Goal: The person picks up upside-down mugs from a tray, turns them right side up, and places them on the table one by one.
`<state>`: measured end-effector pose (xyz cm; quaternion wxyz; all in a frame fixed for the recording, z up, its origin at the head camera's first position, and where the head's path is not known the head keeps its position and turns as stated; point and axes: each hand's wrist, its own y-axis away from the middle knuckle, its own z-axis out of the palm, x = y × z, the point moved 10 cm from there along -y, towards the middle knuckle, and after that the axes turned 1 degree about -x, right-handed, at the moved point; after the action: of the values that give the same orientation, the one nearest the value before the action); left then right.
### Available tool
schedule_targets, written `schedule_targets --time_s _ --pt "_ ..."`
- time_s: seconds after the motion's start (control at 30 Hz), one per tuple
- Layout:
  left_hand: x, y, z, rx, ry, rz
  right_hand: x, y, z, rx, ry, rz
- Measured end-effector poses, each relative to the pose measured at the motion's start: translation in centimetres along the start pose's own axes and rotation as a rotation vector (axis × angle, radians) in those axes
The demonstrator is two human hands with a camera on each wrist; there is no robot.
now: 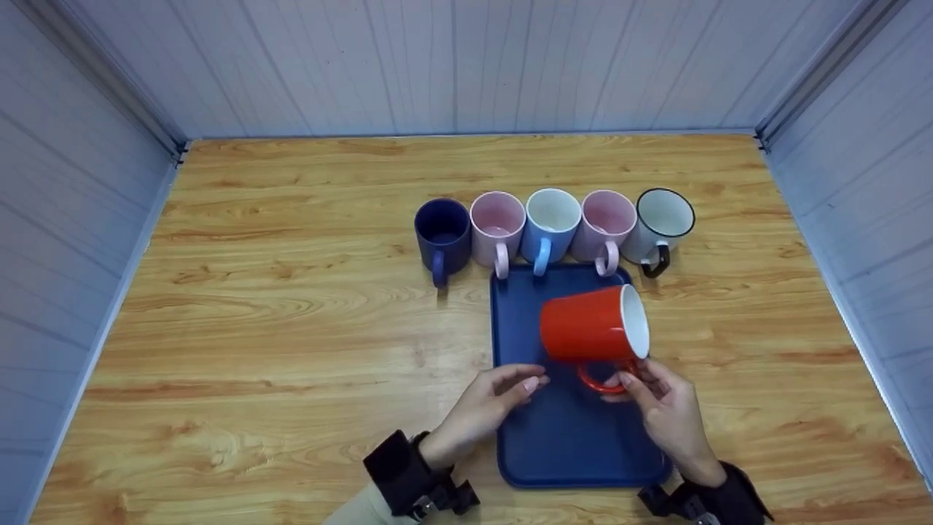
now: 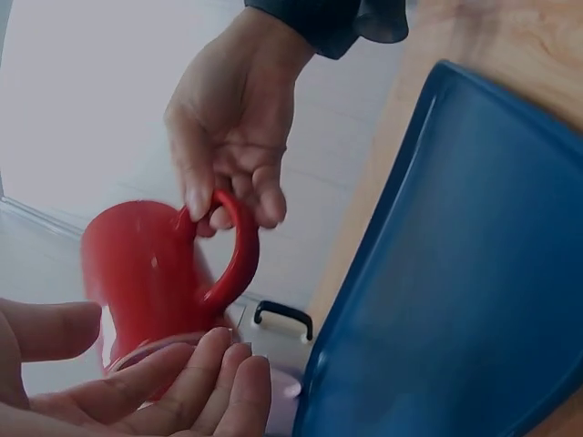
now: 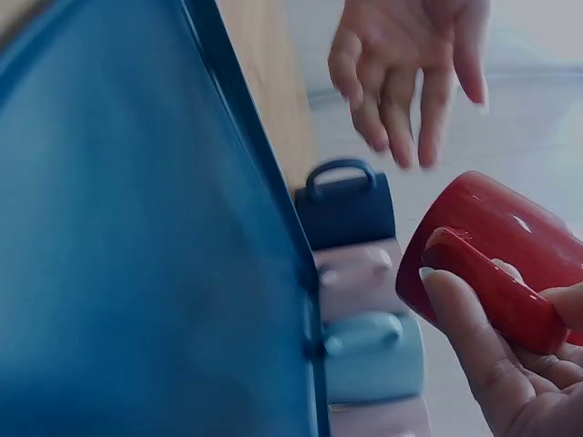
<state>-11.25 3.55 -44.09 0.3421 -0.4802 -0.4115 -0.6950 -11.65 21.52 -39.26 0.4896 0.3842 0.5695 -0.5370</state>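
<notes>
My right hand (image 1: 672,415) pinches the handle of a red mug (image 1: 583,324) between thumb and fingers. The mug lies tilted on its side in the air over a blue tray (image 1: 568,452), its white mouth facing right and its handle toward me. Left of it, my left hand (image 1: 487,405) hovers over the tray's left edge with fingers loosely extended and holding nothing. In the left wrist view the left fingertips (image 2: 244,373) overlap the red mug (image 2: 137,264). The right wrist view shows the thumb (image 3: 460,309) against the mug's handle.
Behind the tray stands a row of mugs, handles toward me: a dark blue mug (image 1: 443,237), a pink mug (image 1: 498,230), a light blue mug (image 1: 552,226), another pink mug (image 1: 605,226) and a white mug (image 1: 660,226) with black rim and handle. Pale panel walls (image 1: 466,65) enclose the wooden table (image 1: 291,328).
</notes>
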Motion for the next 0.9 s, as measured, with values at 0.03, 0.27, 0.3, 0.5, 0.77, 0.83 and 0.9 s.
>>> schedule_targets --time_s 0.03,0.27,0.3,0.5,0.77,0.83,0.9 --pt "0.1 0.0 -0.1 0.003 -0.004 0.005 -0.1 0.0 -0.4 0.009 -0.002 -0.006" --pt "0.6 0.2 -0.8 0.007 -0.027 0.023 0.8 0.1 -4.4 0.074 0.020 -0.009" --pt "0.6 0.2 -0.9 0.007 -0.030 0.022 1.8 0.2 -5.5 0.085 0.047 -0.008" --pt "1.0 0.3 -2.1 0.043 -0.059 0.044 5.3 0.7 -11.1 0.215 0.211 0.113" --pt "2.2 1.2 -4.6 0.147 -0.141 0.132 1.1 0.5 -11.2 0.315 0.220 0.259" --pt "2.2 1.4 -5.2 0.164 -0.146 0.141 0.5 0.4 -11.7 0.339 0.324 0.314" --pt "2.2 1.5 -5.6 0.177 -0.161 0.143 0.4 0.1 -12.4 0.351 0.419 0.359"
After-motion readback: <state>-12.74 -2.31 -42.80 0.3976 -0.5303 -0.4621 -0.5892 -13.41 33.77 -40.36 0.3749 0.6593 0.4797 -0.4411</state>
